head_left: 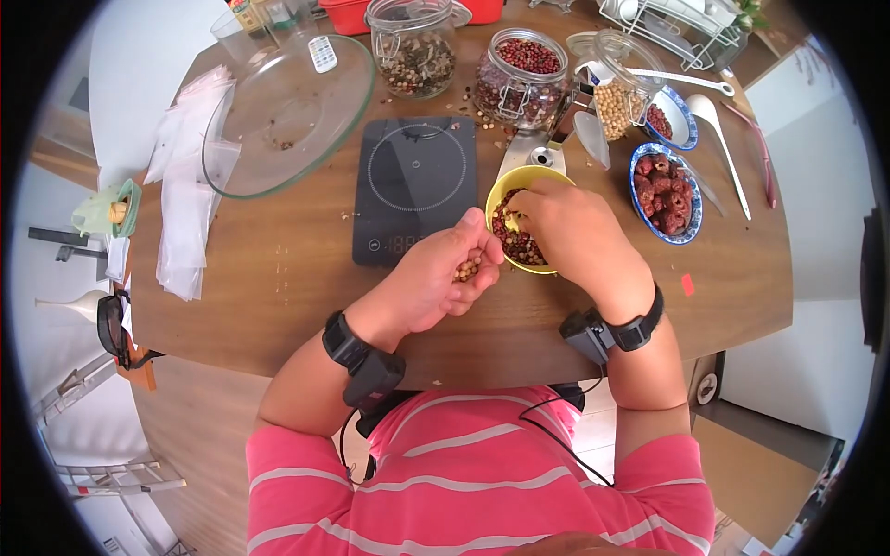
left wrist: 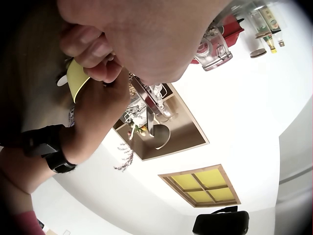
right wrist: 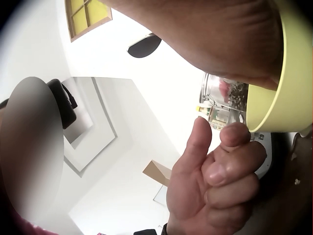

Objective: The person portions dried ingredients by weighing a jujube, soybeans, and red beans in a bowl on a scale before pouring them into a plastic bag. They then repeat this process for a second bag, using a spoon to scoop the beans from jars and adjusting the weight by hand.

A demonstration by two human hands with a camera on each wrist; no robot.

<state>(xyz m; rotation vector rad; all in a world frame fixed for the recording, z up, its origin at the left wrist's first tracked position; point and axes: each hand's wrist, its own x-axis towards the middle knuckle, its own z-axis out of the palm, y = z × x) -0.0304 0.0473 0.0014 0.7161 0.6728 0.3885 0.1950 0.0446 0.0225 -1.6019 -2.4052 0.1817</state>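
Note:
My left hand [head_left: 431, 278] is palm up beside the yellow bowl, its fingers curled round a small heap of pale beans [head_left: 467, 270]. In the right wrist view the curled fingers of this left hand [right wrist: 215, 181] show near the bowl's rim. My right hand [head_left: 575, 236] reaches over the yellow bowl [head_left: 549, 173], fingertips down inside it; what they touch is hidden. Dark red and tan beans [head_left: 525, 248] lie in the bowl. In the left wrist view the right hand [left wrist: 100, 105] is beyond the left one, by the yellow bowl [left wrist: 76, 81].
A black scale [head_left: 415, 176] lies left of the bowl. Behind are glass jars of mixed beans [head_left: 414, 69] and red beans [head_left: 528, 57]. Blue-patterned bowls, one with dark red dried fruit [head_left: 664, 195], and a white spoon [head_left: 723, 139] are at right; a glass lid [head_left: 287, 120] and plastic bags [head_left: 185, 213] at left.

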